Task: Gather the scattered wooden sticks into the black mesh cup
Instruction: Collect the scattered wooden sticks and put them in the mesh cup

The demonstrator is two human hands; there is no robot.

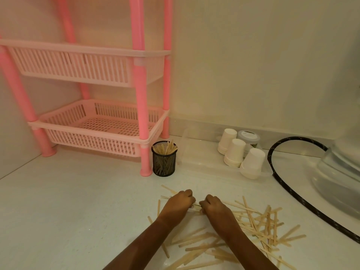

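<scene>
Scattered wooden sticks [261, 225] lie closest to me, a wide loose heap on the white floor. They are in front of the black mesh cup [164, 162], a little to its right and well apart from it. Both grips work at the heap's edge nearest the cup. My left grip [180, 204] and right grip [213, 206] are knuckles-up with fingers curled, clamped on a small bunch of sticks held between them.

I judge the job well short of half done. The cup stands upright with a bundle already in it, but most sticks lie loose on the floor.

A pink rack [140, 106] stands just left of the cup, its front leg close enough to crowd my reach. Far right of the cup sits a clear bowl [335, 172], with a black speckled hoop [272, 172] nearer in. Just right of the cup is a clear tray [194, 162] holding stacked paper cups [253, 162] and a grey-lidded tub [248, 136]. I see nothing lying between heap and cup.
</scene>
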